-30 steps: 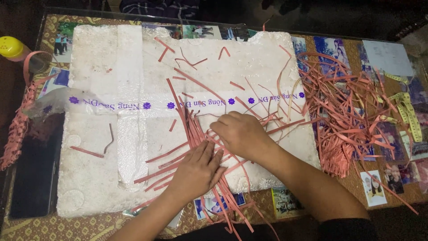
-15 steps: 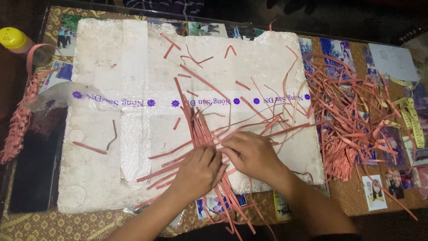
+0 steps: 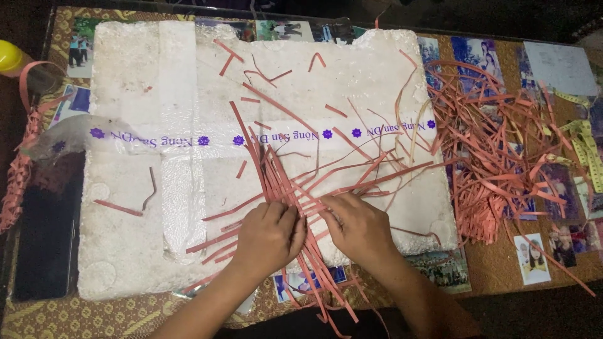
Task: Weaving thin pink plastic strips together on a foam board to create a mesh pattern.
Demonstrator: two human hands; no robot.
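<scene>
While both hands worked close together near the front edge of the white foam board (image 3: 157,207), the left hand (image 3: 269,238) lay palm down on a bundle of pink paper strips (image 3: 276,182), with its fingers curled and pressed together over the strips. The right hand (image 3: 359,227) was just beside it, almost touching, and its fingers were bent inward to pinch some of the same strips; the fingertips themselves were hidden, so I could not tell how many strips they held. The bundle lay on the middle of the board, fanning out from under the hands toward the far side, and some ends hung over the near edge. A band of clear tape with purple print (image 3: 188,138) crossed the board from left to right. Single short strips were scattered on the board. To the right, on the patterned table (image 3: 490,276), was a big loose pile of pink strips (image 3: 496,157), lying over several photographs. A yellow measuring tape (image 3: 584,141) was at the far right. A dark phone (image 3: 47,232) lay left of the board, and a yellow cap (image 3: 9,56) was at the far left corner
</scene>
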